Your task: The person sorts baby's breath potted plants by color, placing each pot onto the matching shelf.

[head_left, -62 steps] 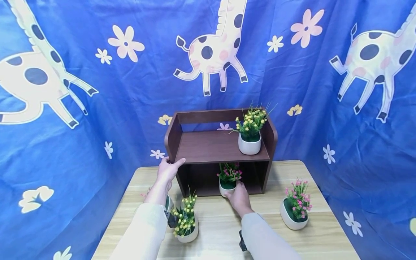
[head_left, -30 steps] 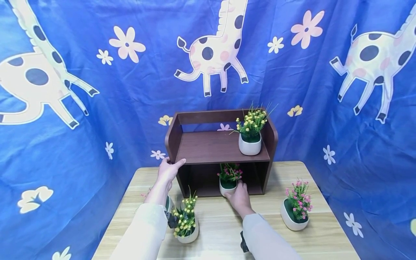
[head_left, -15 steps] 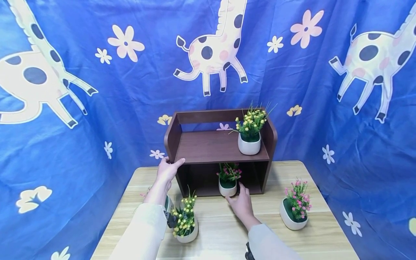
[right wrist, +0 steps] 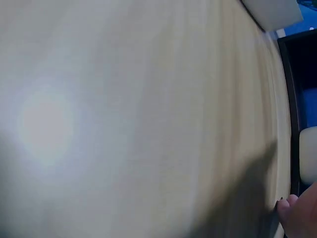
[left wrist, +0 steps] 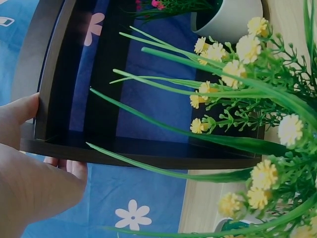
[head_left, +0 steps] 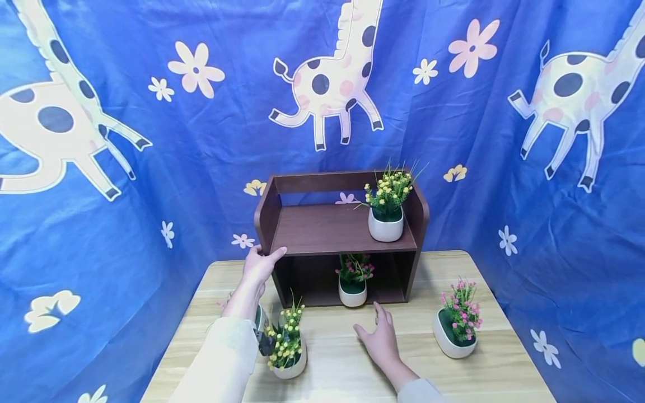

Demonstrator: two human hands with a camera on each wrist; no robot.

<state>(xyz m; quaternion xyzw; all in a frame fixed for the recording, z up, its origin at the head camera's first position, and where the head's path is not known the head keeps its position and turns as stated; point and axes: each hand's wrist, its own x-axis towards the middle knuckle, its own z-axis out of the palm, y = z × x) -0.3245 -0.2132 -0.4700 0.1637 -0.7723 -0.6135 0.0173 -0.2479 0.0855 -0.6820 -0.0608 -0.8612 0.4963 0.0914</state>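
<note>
My left hand [head_left: 257, 268] grips the left side of a dark brown two-tier shelf [head_left: 322, 226]. In the left wrist view the thumb lies on the front of the board and the fingers [left wrist: 78, 169] reach round the outer panel. A white pot with pink flowers [head_left: 353, 298] stands upright in the lower compartment, near its front edge. My right hand [head_left: 381, 340] is over the table just in front of that pot, apart from it, fingers spread and holding nothing. On the top tier, at the right, sits a white pot with yellow flowers [head_left: 386, 226].
Another yellow-flowered pot [head_left: 289, 358] stands on the wooden table [head_left: 342, 358] beside my left forearm, which partly hides one more pot [head_left: 261, 318]. A pink-flowered pot [head_left: 456, 336] is at the right. Blue giraffe-print curtain [head_left: 227, 140] surrounds the table.
My right hand has let go of the pink-flowered pot in the lower compartment and drawn back toward me. The pot stays there. My left hand keeps its hold on the shelf.
</note>
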